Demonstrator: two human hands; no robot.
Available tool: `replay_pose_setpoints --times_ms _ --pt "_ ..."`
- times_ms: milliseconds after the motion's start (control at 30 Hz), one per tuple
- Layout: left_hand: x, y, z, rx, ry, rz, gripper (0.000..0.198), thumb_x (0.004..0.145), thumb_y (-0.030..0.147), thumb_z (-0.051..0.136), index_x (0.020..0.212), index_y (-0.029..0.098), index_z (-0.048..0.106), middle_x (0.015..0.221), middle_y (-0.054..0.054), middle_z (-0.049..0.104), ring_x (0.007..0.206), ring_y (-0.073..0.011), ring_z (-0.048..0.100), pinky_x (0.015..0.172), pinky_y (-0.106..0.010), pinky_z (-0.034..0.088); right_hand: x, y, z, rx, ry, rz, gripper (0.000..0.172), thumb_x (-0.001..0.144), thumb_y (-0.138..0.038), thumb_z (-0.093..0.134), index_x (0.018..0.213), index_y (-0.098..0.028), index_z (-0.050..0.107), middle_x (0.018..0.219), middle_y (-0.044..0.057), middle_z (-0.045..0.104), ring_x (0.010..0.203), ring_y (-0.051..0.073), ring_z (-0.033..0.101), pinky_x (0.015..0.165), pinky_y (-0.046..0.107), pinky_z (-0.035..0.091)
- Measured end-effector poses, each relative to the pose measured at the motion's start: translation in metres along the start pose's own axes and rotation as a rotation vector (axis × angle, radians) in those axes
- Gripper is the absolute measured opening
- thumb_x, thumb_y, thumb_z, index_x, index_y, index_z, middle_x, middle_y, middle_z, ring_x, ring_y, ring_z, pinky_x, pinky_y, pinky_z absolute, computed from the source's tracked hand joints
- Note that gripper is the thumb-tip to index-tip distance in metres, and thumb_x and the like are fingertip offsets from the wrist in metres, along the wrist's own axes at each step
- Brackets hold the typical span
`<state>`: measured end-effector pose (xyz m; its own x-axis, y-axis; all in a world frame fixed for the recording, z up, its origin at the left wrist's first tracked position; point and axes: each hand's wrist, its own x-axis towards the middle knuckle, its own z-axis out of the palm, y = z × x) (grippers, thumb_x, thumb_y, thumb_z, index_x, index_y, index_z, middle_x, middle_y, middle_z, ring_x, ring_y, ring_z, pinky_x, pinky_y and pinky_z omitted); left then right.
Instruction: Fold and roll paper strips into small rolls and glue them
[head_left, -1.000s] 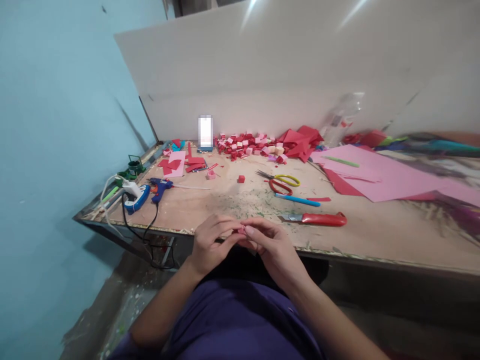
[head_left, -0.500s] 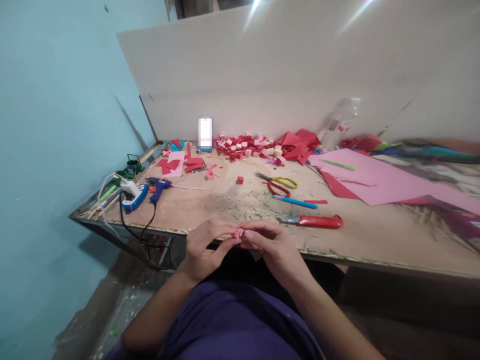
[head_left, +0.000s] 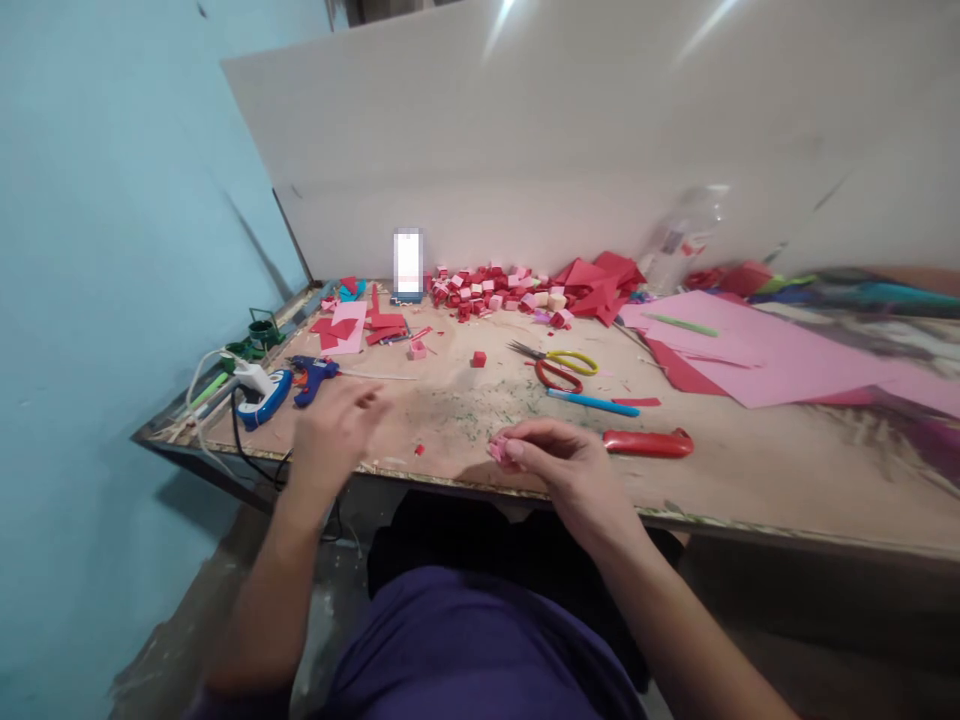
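Between the thumb and fingers of my right hand (head_left: 562,462) is a small folded pink paper piece (head_left: 500,449), above the table's front edge. My left hand (head_left: 337,430) is blurred by motion; its fingers look loosely apart with nothing seen in them. It is just in front of the blue glue gun (head_left: 315,378), and whether they touch is unclear. A tiny red scrap (head_left: 419,450) lies between my hands. Farther back sit a red paper cube (head_left: 479,359) and an open pink paper box (head_left: 418,350). A red-handled knife (head_left: 649,443) lies partly hidden behind my right hand.
Scissors (head_left: 559,368) and a blue pen (head_left: 592,403) lie right of centre. Behind stand a heap of paper cubes (head_left: 495,290) and a phone (head_left: 408,265). Pink sheets (head_left: 750,345) cover the right side, near a plastic bottle (head_left: 686,240). A power strip (head_left: 264,400) with cables sits left.
My left hand has let go of the pink paper piece and moved left toward the glue gun. My right hand keeps the piece, slightly farther right. The red scrap now shows on the table.
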<state>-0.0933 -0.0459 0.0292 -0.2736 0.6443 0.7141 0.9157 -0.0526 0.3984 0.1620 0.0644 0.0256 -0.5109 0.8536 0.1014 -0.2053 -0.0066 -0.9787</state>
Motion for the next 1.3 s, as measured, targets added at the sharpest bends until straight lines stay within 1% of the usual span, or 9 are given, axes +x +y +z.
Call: replay_pose_setpoints --times_ms 67,133,200,300,500,633,867,1033,1300 --pt "0.014 -0.024 -0.018 0.344 -0.156 -0.183 0.037 0.102 0.047 0.051 0.109 0.020 0.075 0.106 -0.011 0.076 0.092 -0.0271 0.072 0.085 -0.036 0.054 0.007 -0.004 -0.005 -0.029 0.042 -0.037 0.021 0.068 -0.034 0.094 0.077 -0.019 0.081 0.076 0.006 0.079 0.067 0.018 0.072 0.065 0.030 0.061" --pt "0.025 -0.041 -0.029 0.647 -0.368 -0.268 0.045 0.103 0.048 0.044 0.114 0.016 0.073 0.114 -0.018 0.073 0.097 -0.0339 0.071 0.084 -0.041 0.054 0.013 -0.005 -0.007 -0.030 0.066 -0.044 0.023 0.066 -0.035 0.095 0.077 -0.019 0.080 0.075 0.005 0.078 0.067 0.018 0.071 0.064 0.029 0.059" --pt "0.032 -0.050 -0.033 0.816 -0.529 -0.295 0.049 0.103 0.046 0.040 0.120 0.011 0.070 0.120 -0.024 0.070 0.099 -0.0387 0.071 0.082 -0.044 0.054 0.016 -0.005 -0.008 -0.040 0.070 -0.033 0.025 0.065 -0.036 0.095 0.078 -0.019 0.080 0.077 0.005 0.079 0.067 0.017 0.070 0.063 0.029 0.058" --pt "0.035 -0.055 -0.031 0.899 -0.657 -0.344 0.051 0.103 0.043 0.038 0.127 0.005 0.063 0.112 -0.028 0.072 0.099 -0.0412 0.072 0.082 -0.046 0.055 0.017 -0.001 -0.006 -0.120 0.051 -0.019 0.026 0.067 -0.038 0.093 0.078 -0.019 0.081 0.077 0.006 0.079 0.067 0.018 0.070 0.063 0.030 0.055" --pt "0.040 -0.069 -0.025 0.889 -0.682 -0.414 0.065 0.103 0.057 0.032 0.119 0.005 0.066 0.110 -0.032 0.073 0.104 -0.0445 0.072 0.085 -0.049 0.054 0.014 0.003 -0.007 -0.232 0.031 -0.034 0.025 0.070 -0.039 0.090 0.080 -0.019 0.081 0.080 0.007 0.080 0.071 0.021 0.072 0.066 0.032 0.055" --pt "0.042 -0.079 -0.016 0.866 -0.650 -0.447 0.068 0.102 0.058 0.030 0.118 0.003 0.067 0.110 -0.033 0.073 0.103 -0.0446 0.072 0.086 -0.050 0.053 0.013 0.001 -0.008 -0.263 0.024 -0.037 0.023 0.071 -0.039 0.088 0.080 -0.019 0.081 0.080 0.006 0.080 0.073 0.021 0.073 0.068 0.032 0.055" --pt "0.040 -0.091 -0.007 0.834 -0.590 -0.448 0.053 0.100 0.039 0.040 0.127 -0.002 0.060 0.113 -0.033 0.072 0.105 -0.0435 0.071 0.087 -0.048 0.053 0.010 -0.002 -0.008 -0.320 0.058 -0.062 0.021 0.071 -0.039 0.086 0.078 -0.020 0.080 0.080 0.007 0.081 0.076 0.024 0.075 0.071 0.034 0.057" --pt "0.049 -0.096 -0.001 0.788 -0.617 -0.442 0.045 0.095 0.023 0.040 0.123 -0.002 0.065 0.114 -0.032 0.073 0.105 -0.0426 0.072 0.089 -0.048 0.052 0.008 0.000 -0.008 -0.331 0.066 -0.089 0.018 0.072 -0.038 0.084 0.078 -0.022 0.080 0.080 0.006 0.081 0.077 0.025 0.075 0.074 0.036 0.059" --pt "0.072 -0.101 -0.001 0.714 -0.636 -0.345 0.042 0.084 0.036 0.058 0.111 0.009 0.075 0.120 -0.024 0.073 0.115 -0.0383 0.067 0.100 -0.040 0.049 0.010 0.010 -0.010 -0.333 0.057 -0.131 0.019 0.075 -0.039 0.082 0.080 -0.022 0.080 0.083 0.006 0.081 0.079 0.026 0.076 0.076 0.037 0.059"
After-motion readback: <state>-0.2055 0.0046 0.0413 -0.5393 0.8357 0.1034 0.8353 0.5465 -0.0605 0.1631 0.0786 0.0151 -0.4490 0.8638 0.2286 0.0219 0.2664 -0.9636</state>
